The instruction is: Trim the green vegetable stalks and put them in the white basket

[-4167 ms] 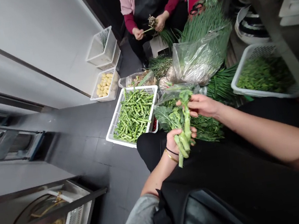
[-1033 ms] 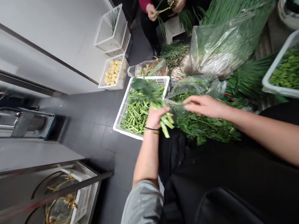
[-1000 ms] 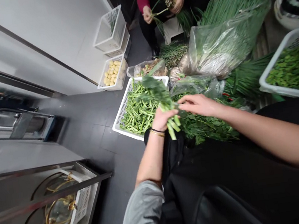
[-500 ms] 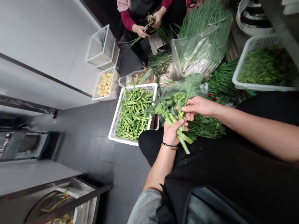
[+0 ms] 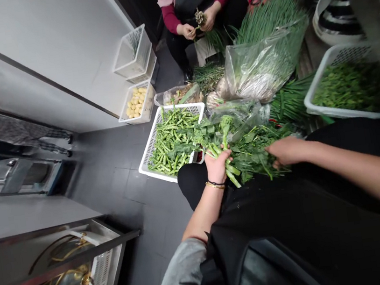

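My left hand is closed around a small bunch of leafy green stalks with bud heads, their cut ends pointing down toward my lap. The heads and some leaves reach over the edge of a white basket holding cut green stems. To the right, my right hand is at the edge of a pile of loose green leaves, just above my knee. Its fingers are curled together; whatever is between them is hidden among the leaves.
Opposite sits a co-worker, whose hands hold a bundle of thin greens. Between us lies a plastic bag of long green stalks. A basket of leaves stands at right, a crate of yellow potatoes at back left. Another person shows at far left.
My right hand has left the bunch, moving right and down to the leaf pile. The large leaf that stood up by it no longer shows there. My left hand keeps its hold.
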### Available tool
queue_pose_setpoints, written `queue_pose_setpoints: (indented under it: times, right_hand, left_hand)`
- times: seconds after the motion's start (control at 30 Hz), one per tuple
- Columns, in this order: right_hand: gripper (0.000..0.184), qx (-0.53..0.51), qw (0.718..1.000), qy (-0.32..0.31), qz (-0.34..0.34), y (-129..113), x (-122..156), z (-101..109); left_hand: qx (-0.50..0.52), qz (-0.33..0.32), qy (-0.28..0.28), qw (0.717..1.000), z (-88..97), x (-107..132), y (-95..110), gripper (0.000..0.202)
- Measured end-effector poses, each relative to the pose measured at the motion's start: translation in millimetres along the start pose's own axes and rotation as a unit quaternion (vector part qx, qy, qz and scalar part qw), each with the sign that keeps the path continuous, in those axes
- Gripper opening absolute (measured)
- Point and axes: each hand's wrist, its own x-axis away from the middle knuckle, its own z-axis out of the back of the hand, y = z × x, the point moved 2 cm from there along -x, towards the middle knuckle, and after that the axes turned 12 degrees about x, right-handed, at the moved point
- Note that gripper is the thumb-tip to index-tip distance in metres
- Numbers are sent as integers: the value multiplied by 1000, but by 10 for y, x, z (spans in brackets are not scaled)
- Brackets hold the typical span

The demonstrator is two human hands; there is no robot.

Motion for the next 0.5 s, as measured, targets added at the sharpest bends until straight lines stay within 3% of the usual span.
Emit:
queue_pose_setpoints:
  times: [0.07,0.17,0.3,0.33,0.4,0.47,0.5]
  right_hand:
    - [38,-141,989,6,-31,28,-173,168]
    - [52,-354,934,37,-29,-212,-440,345]
    - [52,-476,873,85,57,-572,-527,218]
    - [48,-466,875,105,76,-600,-489,145]
    - [38,-391,906,124,107,-575,-381,14]
    - [30,-332,930,95,128,-481,-284,-42]
    - [29,-340,929,73,129,-424,-253,-24]
  left_hand:
    - [-26,-8,-16,1000,-52,55,-55,30]
    - [-47,-23,-37,998,-117,122,-111,27]
    - [44,20,-40,998,-114,134,-66,30]
    - [77,45,-44,995,-104,125,-38,31]
    - [135,102,-59,984,-82,103,25,32]
    - [179,161,-77,967,-62,87,77,31]
    - [196,191,-89,958,-54,84,92,31]
